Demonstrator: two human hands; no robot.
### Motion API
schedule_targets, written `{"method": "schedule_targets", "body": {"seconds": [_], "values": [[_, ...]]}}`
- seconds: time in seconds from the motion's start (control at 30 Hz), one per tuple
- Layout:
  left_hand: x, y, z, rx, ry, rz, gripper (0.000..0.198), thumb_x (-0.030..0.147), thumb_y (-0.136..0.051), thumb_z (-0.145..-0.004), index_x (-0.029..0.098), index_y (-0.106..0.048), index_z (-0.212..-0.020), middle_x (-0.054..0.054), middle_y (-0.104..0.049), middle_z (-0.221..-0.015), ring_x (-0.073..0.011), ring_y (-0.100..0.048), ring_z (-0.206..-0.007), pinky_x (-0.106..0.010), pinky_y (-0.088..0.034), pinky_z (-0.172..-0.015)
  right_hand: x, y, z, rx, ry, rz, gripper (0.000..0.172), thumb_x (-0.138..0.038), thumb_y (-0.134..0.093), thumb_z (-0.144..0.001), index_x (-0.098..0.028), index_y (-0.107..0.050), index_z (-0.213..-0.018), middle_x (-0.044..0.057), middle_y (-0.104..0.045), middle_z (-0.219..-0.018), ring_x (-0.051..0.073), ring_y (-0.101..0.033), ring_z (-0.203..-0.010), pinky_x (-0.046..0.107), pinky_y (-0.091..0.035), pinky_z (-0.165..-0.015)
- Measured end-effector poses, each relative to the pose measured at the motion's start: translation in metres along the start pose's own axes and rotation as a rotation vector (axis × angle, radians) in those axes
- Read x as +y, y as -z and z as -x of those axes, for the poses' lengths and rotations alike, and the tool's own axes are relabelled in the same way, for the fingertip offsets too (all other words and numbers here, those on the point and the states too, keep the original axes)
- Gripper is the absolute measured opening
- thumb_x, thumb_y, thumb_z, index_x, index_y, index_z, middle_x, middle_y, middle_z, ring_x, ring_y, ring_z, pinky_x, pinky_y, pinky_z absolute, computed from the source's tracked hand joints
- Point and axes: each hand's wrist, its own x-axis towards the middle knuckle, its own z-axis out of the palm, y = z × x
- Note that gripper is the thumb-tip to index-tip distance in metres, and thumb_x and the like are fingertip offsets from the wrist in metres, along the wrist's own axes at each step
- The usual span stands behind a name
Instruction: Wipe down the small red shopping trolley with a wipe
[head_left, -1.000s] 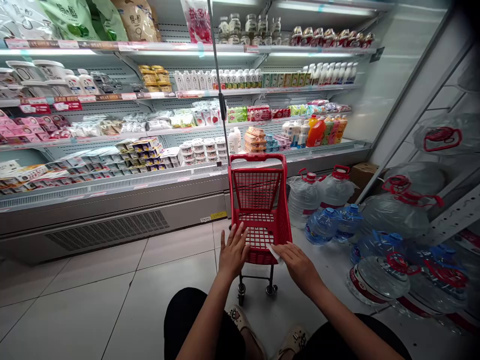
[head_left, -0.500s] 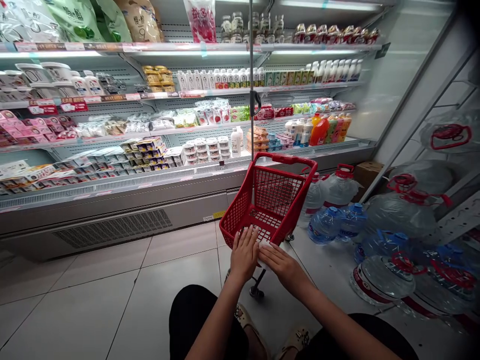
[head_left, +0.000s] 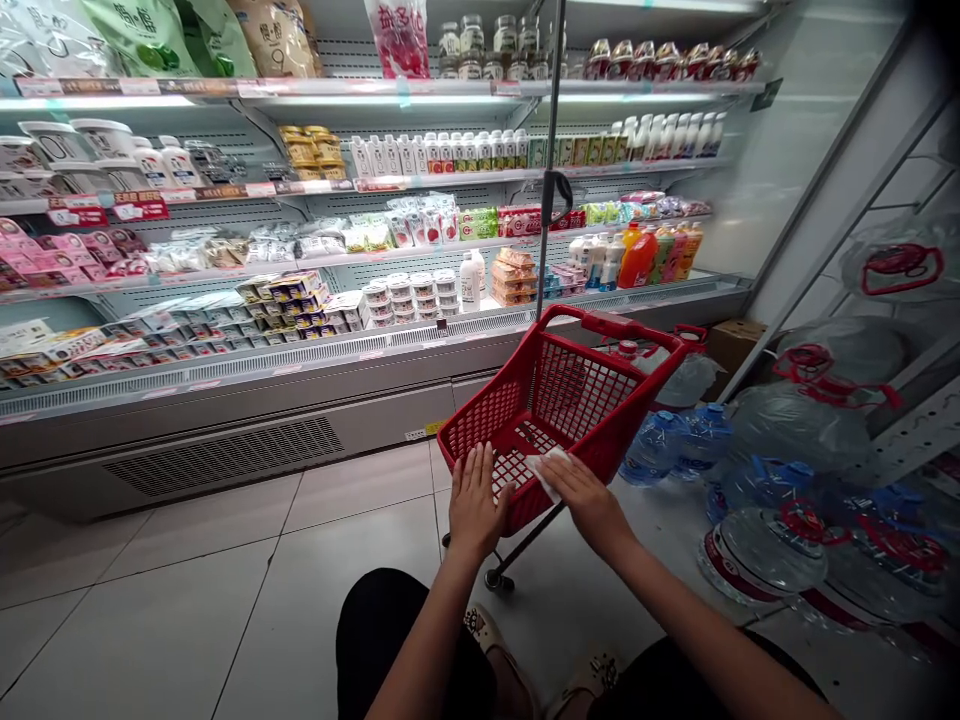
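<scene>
A stocked chiller [head_left: 375, 425] backs a red cart [head_left: 634, 425], angled near water jugs [head_left: 765, 565]. The left hand [head_left: 475, 510], fingers extended and thumb apart, is at the cart's near edge, contact hard to make out; the right hand [head_left: 589, 500] holds a white wipe [head_left: 541, 464] at that edge's right end.

A shop, no doubt about it — and this is the chilled aisle! A long fridge [head_left: 390, 405] runs right across, a vent grille [head_left: 225, 455] low in its front, lit shelves [head_left: 450, 92] stacked above. Look at those rows: white bottles [head_left: 386, 157] shoulder to shoulder, tubs [head_left: 401, 297] in neat piles, plump pouches [head_left: 146, 45] up top, like beside like. Red tags [head_left: 140, 206] hang from a shelf edge! Over on the right, big water jugs [head_left: 765, 560] crowd the tiled floor [head_left: 330, 610] — and there, mid-aisle, stands a red shopping cart [head_left: 589, 395].
</scene>
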Motion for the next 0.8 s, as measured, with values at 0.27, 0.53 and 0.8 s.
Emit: {"method": "schedule_targets", "body": {"seconds": [0.27,0.53,0.8], "values": [[0.012,0.009,0.019,-0.007,-0.122,0.024,0.083,0.057,-0.032,-0.109,0.017,0.011,-0.168,-0.011,-0.028,-0.172,-0.0238,-0.032,-0.157,-0.045,-0.030,-0.128,-0.023,0.009,0.001,-0.046,0.112,-0.004,0.073,-0.005,-0.040,-0.098,-0.023,-0.025,-0.166,0.002,-0.050,-0.161,0.018,-0.044,-0.150,0.043,-0.036,-0.127],[-0.007,0.024,0.022,0.088,-0.047,-0.114,0.083,0.054,-0.036,-0.109,0.020,0.011,-0.168,-0.009,-0.028,-0.172,-0.0262,-0.032,-0.157,-0.049,-0.024,-0.130,0.050,0.053,0.029,0.010,-0.104,0.148,0.075,-0.001,-0.033,-0.097,-0.026,-0.022,-0.167,0.004,-0.047,-0.162,0.022,-0.041,-0.152,0.049,-0.033,-0.128],[0.055,0.011,0.017,0.040,-0.239,-0.068,0.079,0.056,-0.041,-0.108,0.022,-0.005,-0.170,-0.002,-0.020,-0.174,-0.0249,-0.020,-0.161,-0.047,-0.023,-0.131,0.016,0.043,0.017,-0.033,-0.006,0.123,0.073,-0.006,-0.036,-0.101,-0.025,-0.018,-0.168,0.002,-0.048,-0.162,0.021,-0.042,-0.152,0.046,-0.034,-0.128]]}}
